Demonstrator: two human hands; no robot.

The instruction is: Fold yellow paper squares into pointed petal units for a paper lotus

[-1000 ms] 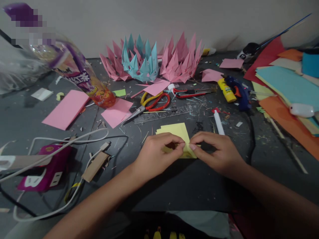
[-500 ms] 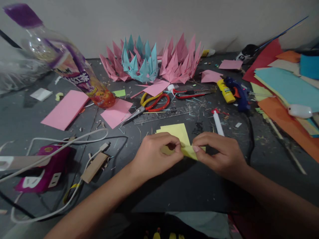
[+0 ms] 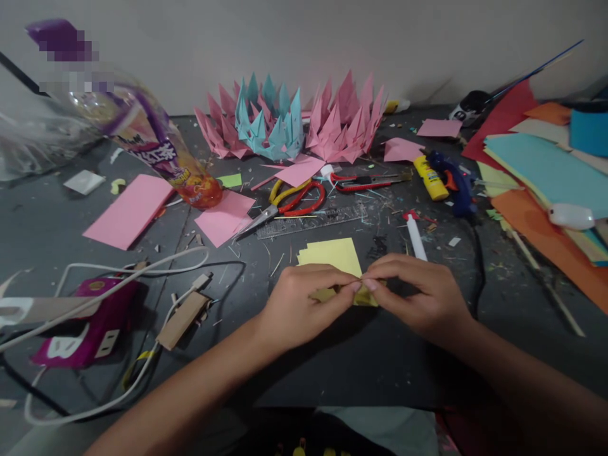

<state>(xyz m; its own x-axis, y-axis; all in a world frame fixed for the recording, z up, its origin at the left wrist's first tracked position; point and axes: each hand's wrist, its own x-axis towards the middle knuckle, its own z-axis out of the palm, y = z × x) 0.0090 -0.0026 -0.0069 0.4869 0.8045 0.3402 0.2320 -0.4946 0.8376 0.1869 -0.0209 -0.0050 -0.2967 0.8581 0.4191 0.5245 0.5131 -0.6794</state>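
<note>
L hand [image 3: 303, 303], R hand [image 3: 424, 292] nearly tip-to-tip

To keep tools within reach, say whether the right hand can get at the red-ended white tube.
Probably yes: the white tube lies just beyond the right hand, with nothing seen on top, though its fingers pinch yellow paper and would need to let go.

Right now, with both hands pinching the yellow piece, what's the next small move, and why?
Probably slide the right hand outward along the yellow piece while the left hand holds it: they pinch it close together, so the left could steady it.
</note>
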